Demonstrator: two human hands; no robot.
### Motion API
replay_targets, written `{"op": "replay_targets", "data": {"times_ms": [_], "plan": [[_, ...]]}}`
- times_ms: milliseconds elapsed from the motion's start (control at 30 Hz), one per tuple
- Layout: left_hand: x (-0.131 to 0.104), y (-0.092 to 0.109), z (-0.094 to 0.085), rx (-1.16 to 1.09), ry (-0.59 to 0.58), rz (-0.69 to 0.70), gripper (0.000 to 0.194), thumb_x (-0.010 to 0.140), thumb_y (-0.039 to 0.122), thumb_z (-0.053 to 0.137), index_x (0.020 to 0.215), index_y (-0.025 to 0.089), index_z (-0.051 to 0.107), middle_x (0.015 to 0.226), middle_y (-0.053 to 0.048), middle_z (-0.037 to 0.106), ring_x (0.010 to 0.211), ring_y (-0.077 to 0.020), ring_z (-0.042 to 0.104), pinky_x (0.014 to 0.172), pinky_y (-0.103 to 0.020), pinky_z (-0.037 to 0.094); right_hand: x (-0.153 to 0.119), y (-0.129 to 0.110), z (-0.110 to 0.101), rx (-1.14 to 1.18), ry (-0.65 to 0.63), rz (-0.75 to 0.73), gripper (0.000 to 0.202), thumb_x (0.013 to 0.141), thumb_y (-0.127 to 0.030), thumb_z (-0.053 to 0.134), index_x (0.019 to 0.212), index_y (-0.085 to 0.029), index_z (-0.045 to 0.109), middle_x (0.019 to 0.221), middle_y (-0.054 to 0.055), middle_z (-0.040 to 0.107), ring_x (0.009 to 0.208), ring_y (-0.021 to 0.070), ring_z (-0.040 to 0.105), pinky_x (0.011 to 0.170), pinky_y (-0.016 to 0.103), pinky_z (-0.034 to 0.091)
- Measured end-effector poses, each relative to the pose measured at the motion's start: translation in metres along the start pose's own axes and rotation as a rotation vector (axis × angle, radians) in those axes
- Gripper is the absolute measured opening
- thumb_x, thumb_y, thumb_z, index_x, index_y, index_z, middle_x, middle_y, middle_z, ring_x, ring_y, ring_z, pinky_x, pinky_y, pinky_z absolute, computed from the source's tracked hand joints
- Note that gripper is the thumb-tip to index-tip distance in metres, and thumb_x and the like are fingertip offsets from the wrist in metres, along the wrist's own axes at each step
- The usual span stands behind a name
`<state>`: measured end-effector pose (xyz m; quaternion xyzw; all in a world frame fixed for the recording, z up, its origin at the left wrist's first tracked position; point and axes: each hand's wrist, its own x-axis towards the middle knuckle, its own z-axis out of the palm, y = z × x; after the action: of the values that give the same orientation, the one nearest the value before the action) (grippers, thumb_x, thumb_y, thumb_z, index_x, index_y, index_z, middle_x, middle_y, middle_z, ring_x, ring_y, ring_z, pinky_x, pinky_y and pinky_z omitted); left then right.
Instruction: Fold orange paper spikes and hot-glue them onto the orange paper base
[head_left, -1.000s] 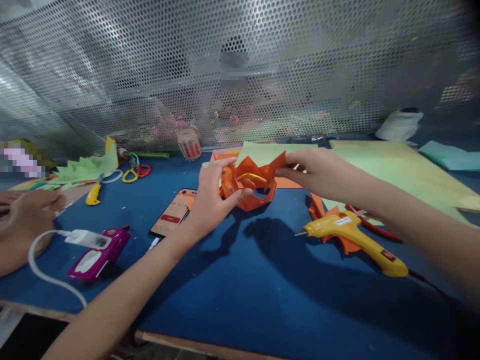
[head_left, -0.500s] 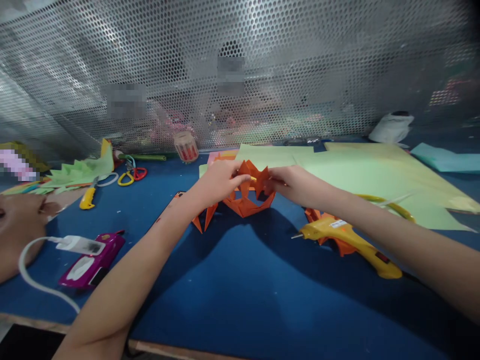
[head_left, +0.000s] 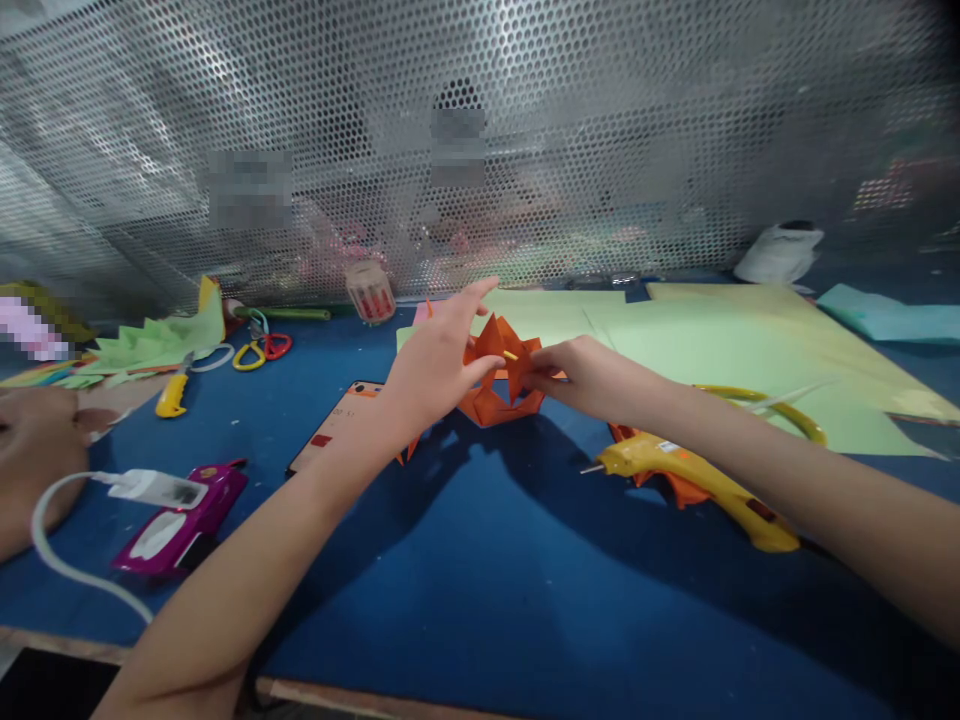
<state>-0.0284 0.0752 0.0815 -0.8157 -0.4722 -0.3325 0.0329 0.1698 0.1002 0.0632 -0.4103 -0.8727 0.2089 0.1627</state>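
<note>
An orange folded-paper ring with pointed tips, like a small crown (head_left: 501, 408), stands on the blue table in front of me. My right hand (head_left: 566, 368) pinches its right side between thumb and fingers. On the left, my left hand (head_left: 442, 350) has its fingers raised and spread apart, while the thumb reaches to the paper points. A small yellow piece (head_left: 511, 355) shows among the points near that thumb. Below my right forearm lies a yellow glue gun (head_left: 690, 470), over more orange folded paper (head_left: 679, 490).
A phone (head_left: 337, 425) lies beneath my left wrist. Further left are a purple device (head_left: 225, 500) with a white cable, a yellow cutter (head_left: 174, 393), scissors (head_left: 251, 352) and another person's hand (head_left: 37, 470). Light green sheets (head_left: 675, 350) and a jar (head_left: 370, 292) stand behind.
My left hand's fingers have lifted and spread, uncovering more of the phone. The paper ring has turned or tilted slightly; my right hand still pinches it.
</note>
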Motion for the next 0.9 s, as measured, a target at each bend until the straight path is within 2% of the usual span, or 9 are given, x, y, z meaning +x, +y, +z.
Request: {"op": "replay_targets", "data": {"times_ms": [67, 133, 167, 233, 267, 400, 500, 700, 900], "plan": [[-0.005, 0.005, 0.005, 0.067, 0.203, 0.077, 0.053, 0.079, 0.021, 0.066, 0.125, 0.017, 0.04, 0.11, -0.008, 0.058, 0.094, -0.0185, 0.059, 0.083, -0.032, 0.048, 0.001, 0.0, 0.001, -0.004, -0.002, -0.002, 0.024, 0.083, -0.023, 0.048, 0.083, -0.019, 0.071, 0.078, 0.003, 0.07, 0.066, 0.0148, 0.059, 0.062, 0.026, 0.041], [-0.013, 0.017, 0.013, 0.121, 0.29, 0.189, 0.029, 0.086, 0.023, 0.056, 0.113, 0.017, 0.046, 0.102, -0.007, 0.059, 0.092, -0.0178, 0.059, 0.076, -0.03, 0.047, 0.002, 0.0, 0.003, -0.019, 0.0, 0.009, 0.022, 0.08, -0.022, 0.049, 0.08, -0.017, 0.07, 0.074, 0.003, 0.069, 0.065, 0.0143, 0.056, 0.061, 0.025, 0.039], [-0.019, 0.025, 0.017, 0.152, 0.244, 0.285, 0.015, 0.09, 0.025, 0.05, 0.103, 0.018, 0.049, 0.092, -0.004, 0.06, 0.084, -0.0163, 0.06, 0.07, -0.027, 0.047, 0.002, 0.0, 0.004, -0.03, 0.001, 0.019, 0.021, 0.079, -0.022, 0.049, 0.077, -0.016, 0.07, 0.071, 0.003, 0.067, 0.063, 0.0141, 0.055, 0.059, 0.026, 0.037], [-0.03, 0.044, 0.026, 0.252, -0.087, 0.545, 0.013, 0.092, 0.023, 0.043, 0.087, 0.019, 0.053, 0.073, -0.001, 0.06, 0.068, -0.0147, 0.06, 0.056, -0.025, 0.041, 0.002, -0.001, 0.004, -0.06, 0.004, 0.04, 0.022, 0.079, -0.024, 0.049, 0.074, -0.015, 0.068, 0.066, 0.003, 0.064, 0.06, 0.0134, 0.05, 0.056, 0.026, 0.034], [-0.036, 0.053, 0.03, 0.301, -0.22, 0.552, 0.017, 0.092, 0.022, 0.044, 0.08, 0.018, 0.054, 0.066, -0.001, 0.059, 0.062, -0.015, 0.059, 0.053, -0.025, 0.039, 0.002, -0.001, 0.005, -0.076, 0.004, 0.047, 0.022, 0.08, -0.025, 0.049, 0.073, -0.015, 0.067, 0.065, 0.003, 0.063, 0.057, 0.0127, 0.048, 0.055, 0.026, 0.033], [-0.052, 0.076, 0.035, 0.323, -0.621, 0.371, 0.018, 0.088, 0.028, 0.056, 0.076, 0.014, 0.058, 0.071, -0.007, 0.064, 0.069, -0.02, 0.063, 0.057, -0.029, 0.045, 0.001, -0.005, 0.004, -0.123, -0.008, 0.06, 0.024, 0.083, -0.029, 0.047, 0.076, -0.017, 0.067, 0.061, 0.002, 0.058, 0.051, 0.0109, 0.039, 0.053, 0.026, 0.03], [-0.054, 0.079, 0.033, 0.351, -0.757, 0.269, 0.011, 0.087, 0.021, 0.057, 0.086, 0.011, 0.062, 0.082, -0.01, 0.067, 0.078, -0.0222, 0.065, 0.062, -0.029, 0.049, 0.0, -0.007, 0.003, -0.135, -0.023, 0.075, 0.025, 0.083, -0.028, 0.046, 0.077, -0.017, 0.067, 0.061, 0.001, 0.058, 0.05, 0.0105, 0.037, 0.052, 0.026, 0.03], [-0.055, 0.077, 0.033, 0.409, -0.748, 0.192, 0.023, 0.09, 0.021, 0.052, 0.104, 0.006, 0.062, 0.122, -0.024, 0.06, 0.106, -0.0287, 0.062, 0.076, -0.034, 0.053, -0.001, -0.009, 0.002, -0.129, -0.034, 0.069, 0.023, 0.083, -0.026, 0.046, 0.079, -0.017, 0.066, 0.069, 0.003, 0.063, 0.053, 0.0109, 0.043, 0.055, 0.025, 0.033], [-0.055, 0.075, 0.037, 0.458, -0.753, 0.175, 0.029, 0.092, 0.023, 0.05, 0.11, 0.004, 0.062, 0.132, -0.03, 0.051, 0.114, -0.031, 0.058, 0.082, -0.035, 0.052, -0.001, -0.007, 0.002, -0.121, -0.038, 0.078, 0.021, 0.082, -0.026, 0.047, 0.076, -0.017, 0.065, 0.07, 0.004, 0.065, 0.054, 0.0115, 0.046, 0.055, 0.026, 0.033]]}}
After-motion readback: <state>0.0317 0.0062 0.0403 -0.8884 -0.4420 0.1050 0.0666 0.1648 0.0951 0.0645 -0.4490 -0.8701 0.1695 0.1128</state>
